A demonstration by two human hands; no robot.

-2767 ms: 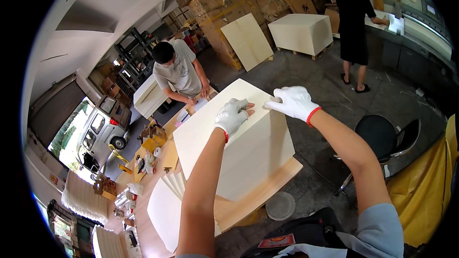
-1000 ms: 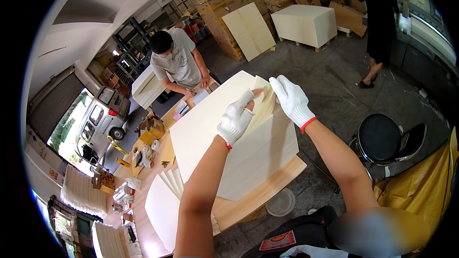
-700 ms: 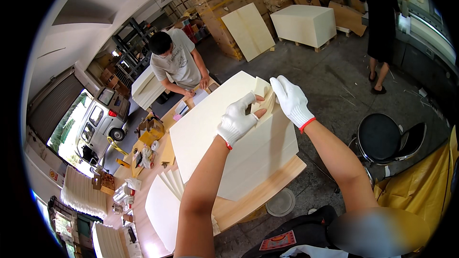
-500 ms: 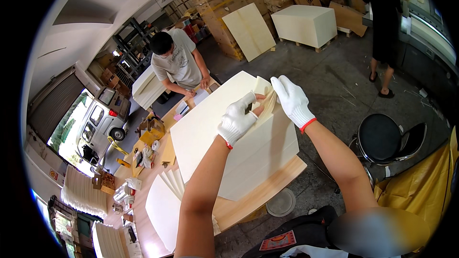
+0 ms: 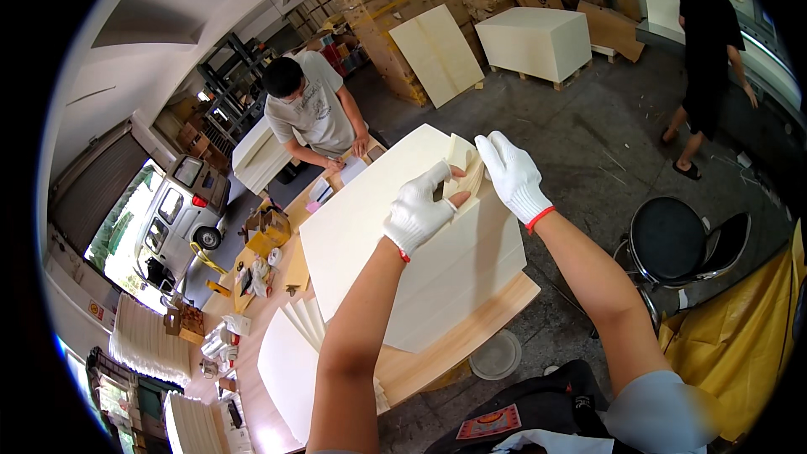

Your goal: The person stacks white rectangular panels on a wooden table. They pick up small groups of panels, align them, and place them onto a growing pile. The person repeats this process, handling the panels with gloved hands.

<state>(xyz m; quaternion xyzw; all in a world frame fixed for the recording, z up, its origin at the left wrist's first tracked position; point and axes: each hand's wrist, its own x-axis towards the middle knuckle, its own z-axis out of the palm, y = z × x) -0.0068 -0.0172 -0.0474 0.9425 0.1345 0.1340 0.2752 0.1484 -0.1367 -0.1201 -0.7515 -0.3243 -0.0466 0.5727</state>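
Observation:
A thick stack of large cream paper sheets point(image 5: 378, 227) lies on a wooden board point(image 5: 471, 336) in front of me. Both my hands wear white knit gloves. My left hand point(image 5: 418, 212) pinches the lifted far-right corner of several top sheets point(image 5: 463, 170). My right hand point(image 5: 513, 175) is wrapped round the same bent-up corner from the right side. The corner sheets fan apart slightly between the two hands.
A person in a grey shirt point(image 5: 313, 113) works at the far end of the long wooden table point(image 5: 277, 286). Another person in black point(image 5: 706, 42) stands at the right. A black stool point(image 5: 677, 240), a paper pallet point(image 5: 538, 38) and fanned sheets point(image 5: 294, 345) are nearby.
My hands moved from lying flat on the stack's top to gripping and bending up its far corner. The person in black walked further right and back.

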